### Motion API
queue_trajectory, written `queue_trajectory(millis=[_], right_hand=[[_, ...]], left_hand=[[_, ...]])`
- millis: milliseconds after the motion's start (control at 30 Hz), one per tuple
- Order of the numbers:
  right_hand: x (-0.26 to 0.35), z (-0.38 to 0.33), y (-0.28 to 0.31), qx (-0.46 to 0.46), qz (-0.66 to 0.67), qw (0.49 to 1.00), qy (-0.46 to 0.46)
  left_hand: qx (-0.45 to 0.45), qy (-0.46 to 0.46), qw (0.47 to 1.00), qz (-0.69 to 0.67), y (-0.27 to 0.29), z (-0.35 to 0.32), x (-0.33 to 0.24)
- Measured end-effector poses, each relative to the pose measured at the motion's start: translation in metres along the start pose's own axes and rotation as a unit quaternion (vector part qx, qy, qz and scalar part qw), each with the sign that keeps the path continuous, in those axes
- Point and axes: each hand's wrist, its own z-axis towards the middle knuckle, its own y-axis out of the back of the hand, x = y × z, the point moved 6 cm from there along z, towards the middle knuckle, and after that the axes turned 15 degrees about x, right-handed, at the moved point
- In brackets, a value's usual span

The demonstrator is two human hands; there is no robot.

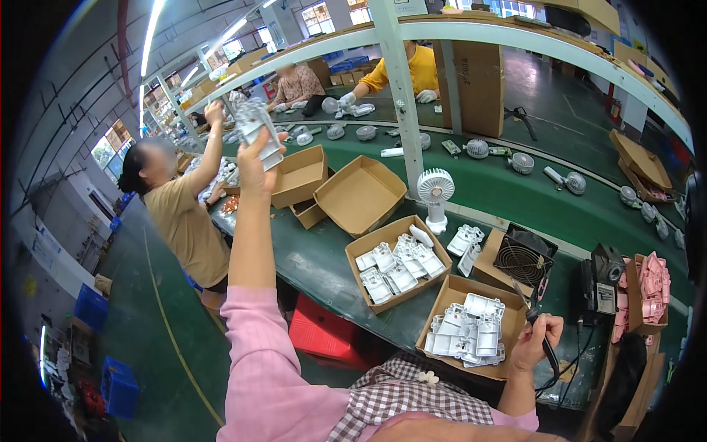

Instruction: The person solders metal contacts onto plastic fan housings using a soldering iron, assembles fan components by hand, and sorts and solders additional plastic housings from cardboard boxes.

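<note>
Left hand [258, 158] is pinching white plastic casings [254, 121], right hand [541, 340] is gripping a black soldering iron [532, 314], while casing-filled brown cardboard boxes [416, 292] are suggesting work remains, finished share unclear.

The counter [313, 258] was dark green, the casings [482, 324] in the tan box [512, 312] at its front edge white, the pieces [652, 283] near its right edge pink, the apron [401, 398] brown-and-white checked.
</note>
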Motion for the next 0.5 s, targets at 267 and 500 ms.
queue_trajectory(millis=[267,500], right_hand=[[-0.005,-0.001,0.004,0.002,0.007,1.0,-0.005],[0.0,-0.001,0.001,0.006,-0.016,1.0,-0.004]], left_hand=[[0.026,0.129,0.981,0.143,0.022,0.035,0.035],[0.032,0.159,0.958,0.238,0.015,0.068,0.036]])
